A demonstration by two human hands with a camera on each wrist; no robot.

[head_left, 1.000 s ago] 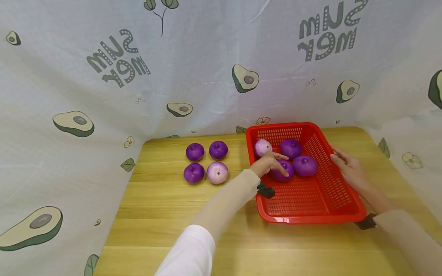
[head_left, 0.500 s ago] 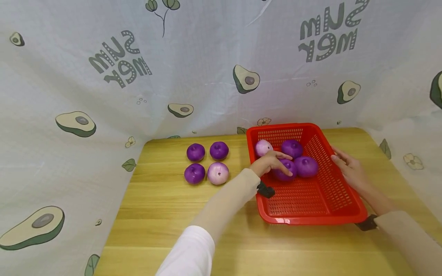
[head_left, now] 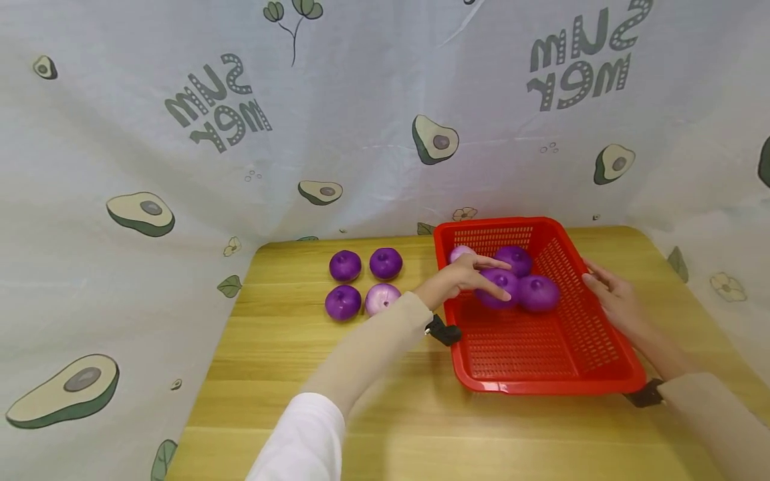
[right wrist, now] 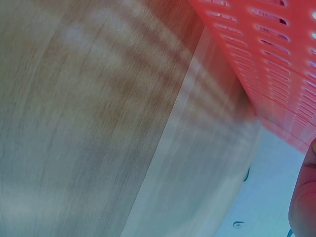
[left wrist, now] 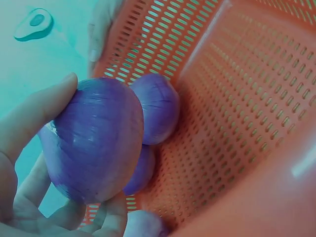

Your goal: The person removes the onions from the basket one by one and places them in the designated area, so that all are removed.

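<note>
L hand (head_left: 460, 275) holds purple onion (left wrist: 96, 140); R hand (head_left: 618, 306) touches basket (head_left: 541, 387), grip unclear. Onion prob. firm, slick; cup round middle.

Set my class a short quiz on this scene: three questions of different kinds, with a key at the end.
1. Multiple choice: what does the person's left grip hold?
(a) the rim of the basket
(b) a purple onion
(c) nothing

2. True or false: the person's right grip is outside the red basket.

3. Count: how many onions lie on the wooden table, outside the basket?

Key:
1. (b)
2. True; it is at the basket's right side.
3. Four: three purple and one pale.
</note>
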